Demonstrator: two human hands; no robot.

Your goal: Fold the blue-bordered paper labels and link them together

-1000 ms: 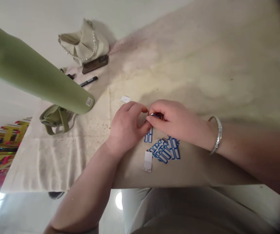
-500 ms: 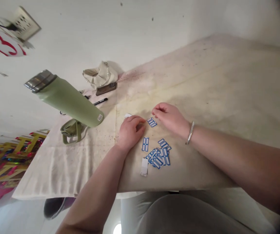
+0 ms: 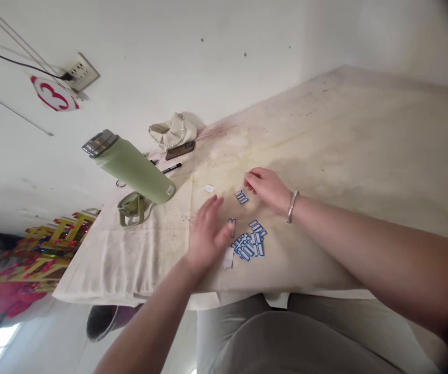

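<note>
There are two white slips [image 3: 209, 188], one pile of blue-edged pieces [image 3: 248, 248] and one bottle [image 3: 135, 172].

apparently a plain workroom or small workshop: a long desk draped in stained cream cloth [image 3: 325, 156], a marked white plaster wall [image 3: 161, 52], a white sign with a red "3" [image 3: 55, 95], stacked yellow slatted frames with glittery red bits [image 3: 50, 246].

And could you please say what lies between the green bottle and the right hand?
In the head view, a white paper slip and a blue-edged piece lie there.
</note>
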